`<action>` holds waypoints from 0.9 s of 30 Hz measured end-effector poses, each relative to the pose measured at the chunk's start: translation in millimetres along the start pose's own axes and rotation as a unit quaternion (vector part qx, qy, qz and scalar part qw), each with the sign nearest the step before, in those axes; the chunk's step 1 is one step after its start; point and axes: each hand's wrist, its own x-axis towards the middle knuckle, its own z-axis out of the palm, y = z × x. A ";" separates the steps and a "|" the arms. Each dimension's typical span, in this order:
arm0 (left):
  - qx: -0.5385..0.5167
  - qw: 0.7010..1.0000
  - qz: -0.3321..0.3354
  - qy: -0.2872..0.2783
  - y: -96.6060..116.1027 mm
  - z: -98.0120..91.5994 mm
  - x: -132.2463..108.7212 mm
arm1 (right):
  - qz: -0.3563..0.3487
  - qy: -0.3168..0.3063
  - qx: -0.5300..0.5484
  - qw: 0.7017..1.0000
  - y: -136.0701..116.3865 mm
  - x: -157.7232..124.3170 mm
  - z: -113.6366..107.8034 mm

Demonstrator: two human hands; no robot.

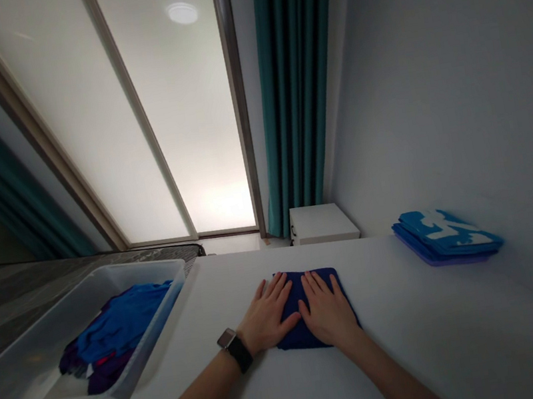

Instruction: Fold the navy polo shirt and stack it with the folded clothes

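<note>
While two hands (pixel 267 316) touch one cloth (pixel 302 337), one stack (pixel 447 238) lies apart.

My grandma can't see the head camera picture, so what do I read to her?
A person's left hand and right hand lie flat on a folded dark blue cloth on a white table. To the left is a see-through bin holding crumpled blue and purple cloths; to the right is a folded blue stack with white print on top.
</note>
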 end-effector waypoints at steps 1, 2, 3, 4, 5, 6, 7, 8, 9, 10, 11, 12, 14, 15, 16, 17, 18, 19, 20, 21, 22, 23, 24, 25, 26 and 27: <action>0.006 1.000 -0.003 -0.010 0.7 0.2 -0.9 | 0.000 -0.005 0.001 1.000 0.3 -0.2 -1.3; 0.012 1.000 -0.005 -0.019 1.4 0.1 -1.4 | 0.001 -0.010 0.002 1.000 0.3 -0.4 -2.6; 0.018 0.999 -0.006 -0.029 1.9 -0.3 -1.6 | 0.005 -0.014 0.003 1.000 0.1 -0.6 -3.9; 0.024 0.999 -0.006 -0.037 2.2 -1.0 -1.5 | 0.009 -0.017 0.003 1.000 -0.5 -0.8 -5.0; 0.029 0.999 -0.005 -0.042 2.3 -2.1 -1.3 | 0.014 -0.018 0.002 1.000 -1.2 -0.8 -6.1; 0.034 0.998 -0.003 -0.045 2.2 -3.5 -1.0 | 0.017 -0.018 0.002 1.000 -2.1 -0.9 -6.9; 0.038 0.998 0.001 -0.046 1.9 -5.1 -0.8 | 0.020 -0.019 0.001 1.000 -2.9 -0.9 -7.7; 0.042 0.998 0.006 -0.046 1.7 -6.8 -0.6 | 0.021 -0.023 0.001 1.000 -3.4 -1.0 -8.4; 0.047 0.998 0.011 -0.045 1.5 -8.4 -0.5 | 0.021 -0.027 0.001 0.999 -3.3 -1.1 -9.1; 0.052 0.998 0.016 -0.044 1.6 -9.9 -0.4 | 0.021 -0.032 0.001 0.999 -2.5 -1.5 -9.9; 0.058 0.997 0.020 -0.042 2.0 -11.2 -0.1 | 0.021 -0.037 0.001 0.999 -0.7 -2.0 -10.8; 0.065 0.997 0.022 -0.040 3.0 -12.2 0.5 | 0.020 -0.043 0.001 0.999 2.0 -2.8 -11.8; 0.080 0.996 0.018 -0.039 6.8 -13.2 2.9 | 0.008 -0.054 0.002 0.998 9.4 -5.3 -14.1; 0.089 0.995 0.010 -0.040 9.5 -13.3 4.9 | 0.000 -0.058 0.004 0.998 13.4 -7.1 -15.4; 0.096 0.995 -0.002 -0.040 12.7 -13.1 7.1 | -0.007 -0.059 0.007 0.998 16.9 -9.5 -16.9; 0.103 0.994 -0.016 -0.041 16.1 -12.7 9.7 | -0.011 -0.057 0.009 0.998 19.3 -12.5 -18.5; 0.108 0.993 -0.030 -0.042 19.6 -12.2 12.3 | -0.012 -0.053 0.009 0.998 20.2 -16.3 -20.4; 0.110 0.992 -0.043 -0.042 23.1 -11.5 14.9 | -0.008 -0.046 0.006 0.999 19.3 -20.7 -22.6; 0.111 0.992 -0.052 -0.042 26.4 -10.8 17.3 | 0.000 -0.039 -0.001 0.999 16.6 -26.0 -25.1; 0.110 0.991 -0.057 -0.042 29.5 -10.0 19.3 | 0.007 -0.032 -0.011 0.999 12.4 -31.9 -27.9; 0.109 0.991 -0.058 -0.042 32.6 -9.0 20.9 | 0.013 -0.027 -0.022 0.999 6.8 -38.5 -30.9; 0.108 0.992 -0.058 -0.041 35.7 -7.8 21.9 | 0.016 -0.023 -0.033 0.999 0.6 -45.6 -33.9; 0.106 0.992 -0.058 -0.040 38.8 -6.4 22.5 | 0.016 -0.023 -0.038 0.999 -5.8 -52.9 -36.7; 0.102 0.992 -0.058 -0.041 41.9 -4.6 22.6 | 0.013 -0.026 -0.038 0.999 -12.0 -60.2 -39.0; 0.097 0.993 -0.058 -0.041 45.0 -2.5 22.4 | 0.010 -0.031 -0.032 0.999 -17.5 -67.4 -40.8; 0.091 0.993 -0.058 -0.042 47.8 -0.2 22.0 | 0.004 -0.036 -0.023 0.999 -22.0 -74.2 -41.9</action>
